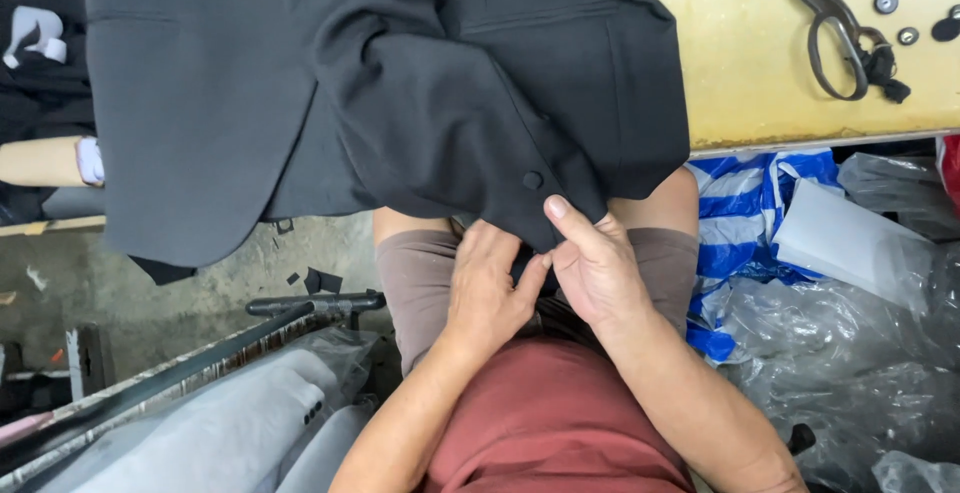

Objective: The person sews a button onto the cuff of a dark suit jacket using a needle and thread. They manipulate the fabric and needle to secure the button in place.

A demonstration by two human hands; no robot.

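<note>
Both hands meet at the dark grey woollen suit jacket [400,83], left hand [487,288] and right hand [595,268] curled, pinching its hem.

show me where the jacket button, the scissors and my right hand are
jacket button [532,180], head view, middle of the button.
scissors [838,48], head view, on a handle loop.
right hand [595,263], head view, back of the hand.

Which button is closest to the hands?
The dark button sewn on the dark jacket, just above the right hand. The loose buttons lie far off on the yellow table by the scissors.
</note>
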